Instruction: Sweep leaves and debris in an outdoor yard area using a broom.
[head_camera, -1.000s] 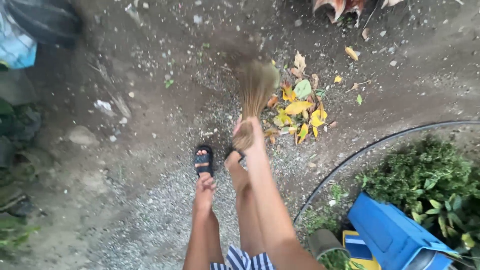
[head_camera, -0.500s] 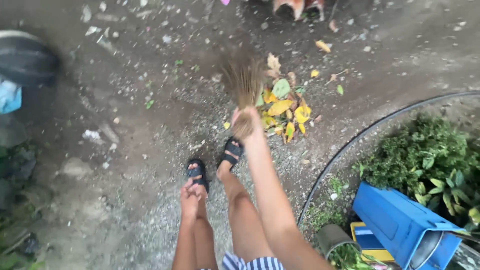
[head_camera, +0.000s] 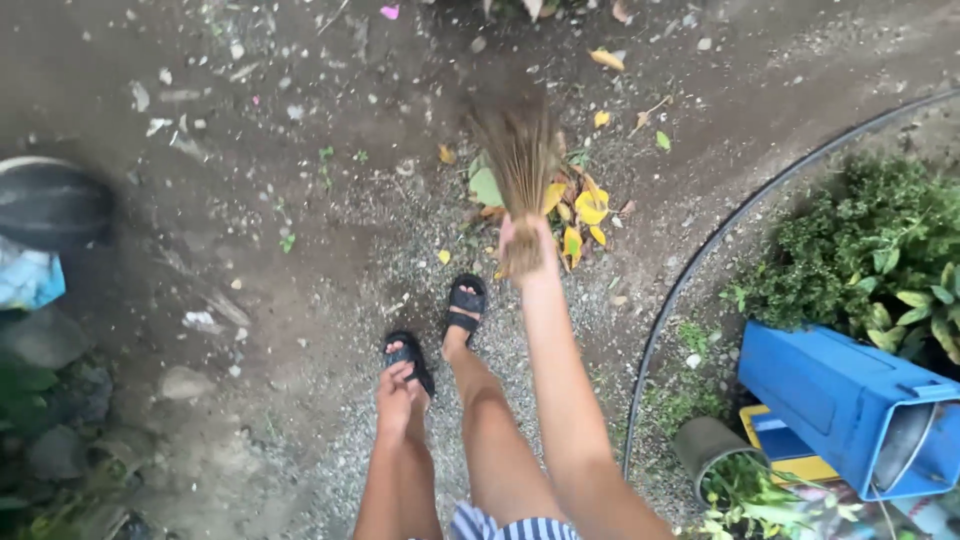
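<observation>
- Straw broom (head_camera: 520, 160), gripped in the closed right hand (head_camera: 528, 250), had swung left across the yellow leaf pile (head_camera: 575, 215), gathering it
- Left hand (head_camera: 395, 400) rested loosely curled on the knee, holding nothing
- Sandalled feet (head_camera: 465, 300) had stepped forward on the gravel

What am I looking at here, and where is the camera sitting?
The camera sits on a person's head and looks down, so you see their own arms, legs and black sandals from above. There is no machine, just two bare hands. The right hand is stretched forward and grips a short brush broom of dry straw, its bristles over a small pile of yellow and green leaves on the gravelly dirt ground. The left hand holds nothing and rests on the left leg. To the right, a black hose curves past green plants and a blue box.
</observation>
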